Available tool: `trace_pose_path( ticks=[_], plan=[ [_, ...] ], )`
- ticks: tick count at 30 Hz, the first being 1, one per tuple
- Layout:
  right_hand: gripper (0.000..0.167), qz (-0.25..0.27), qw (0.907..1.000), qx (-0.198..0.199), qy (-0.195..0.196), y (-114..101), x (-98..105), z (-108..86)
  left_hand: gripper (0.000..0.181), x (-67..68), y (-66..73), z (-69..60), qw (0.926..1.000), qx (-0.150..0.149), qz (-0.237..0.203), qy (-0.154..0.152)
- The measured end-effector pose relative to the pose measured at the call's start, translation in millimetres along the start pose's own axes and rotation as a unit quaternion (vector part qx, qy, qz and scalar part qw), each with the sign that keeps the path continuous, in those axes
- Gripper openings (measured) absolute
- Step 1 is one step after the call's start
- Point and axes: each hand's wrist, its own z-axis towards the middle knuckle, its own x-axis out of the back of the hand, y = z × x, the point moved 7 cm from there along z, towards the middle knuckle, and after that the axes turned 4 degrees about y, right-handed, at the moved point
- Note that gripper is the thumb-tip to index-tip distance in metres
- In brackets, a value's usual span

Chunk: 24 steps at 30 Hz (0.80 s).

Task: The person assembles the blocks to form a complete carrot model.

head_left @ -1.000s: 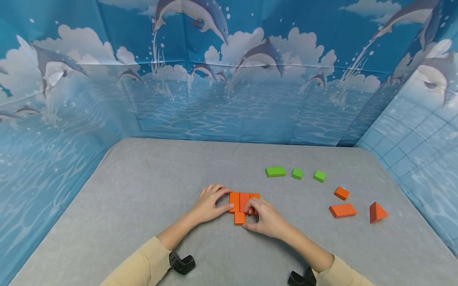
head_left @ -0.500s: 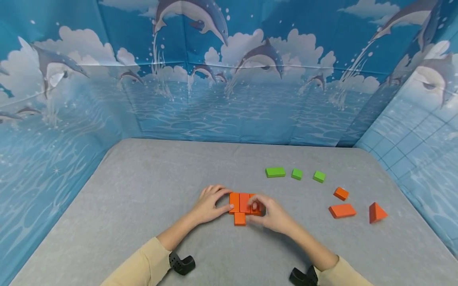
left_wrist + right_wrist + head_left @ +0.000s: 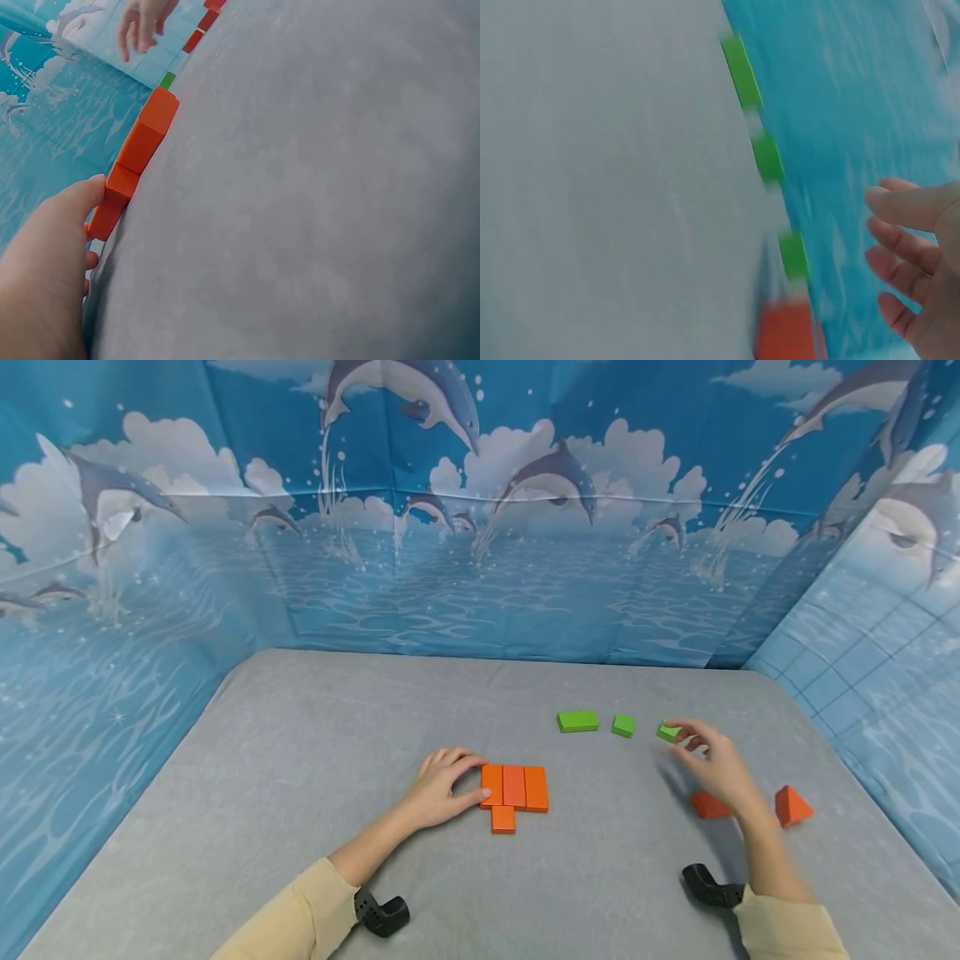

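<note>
Three orange rectangular blocks [image 3: 513, 787] lie side by side on the grey table, with a smaller orange block [image 3: 503, 820] against their near edge. My left hand [image 3: 437, 791] holds the leftmost orange block [image 3: 491, 777], thumb at its near part and index finger at its far corner. In the left wrist view, the thumb [image 3: 81, 196] lies against the orange block [image 3: 112, 214]. My right hand [image 3: 708, 762] hovers with bent fingers and nothing between them, close to the rightmost green block [image 3: 666, 732]. In the right wrist view, that green block [image 3: 794, 255] is apart from the fingers.
A long green block [image 3: 577, 721] and a small green block [image 3: 622, 725] lie farther left along the back. Under the right hand an orange block [image 3: 708, 805] is partly covered. An orange triangular block [image 3: 791, 806] lies to the right. A dolphin-print curtain [image 3: 480, 585] surrounds the table.
My right hand has left the orange blocks and moved right and away, toward the rightmost green block. It now covers the small loose orange block. The left hand has stayed put.
</note>
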Motion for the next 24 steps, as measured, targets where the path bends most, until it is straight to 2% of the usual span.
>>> trace_pose_path(
  ticks=[4, 8, 18, 24],
  plan=[
    [0.031, -0.018, 0.9976, -0.044, -0.049, 35.7, 16.1, -4.4, 0.047, 0.6, -0.2, 0.1, 1.0000, -0.001, 0.004, 0.002],
    [0.033, -0.049, 0.9920, -0.064, -0.097, 57.0, 22.0, -10.3, 0.047, 0.9, -0.1, 0.0, 1.0000, -0.003, 0.008, 0.002],
    [0.046, -0.059, 0.9765, -0.105, -0.178, 77.7, 20.1, -19.5, 0.046, -0.4, 0.0, 0.2, 0.9999, -0.003, 0.010, 0.001],
    [0.040, -0.069, 0.9695, -0.125, -0.199, 81.8, 17.3, -20.7, 0.047, -0.8, -1.3, 0.4, 0.9999, -0.002, 0.010, 0.003]
  ],
)
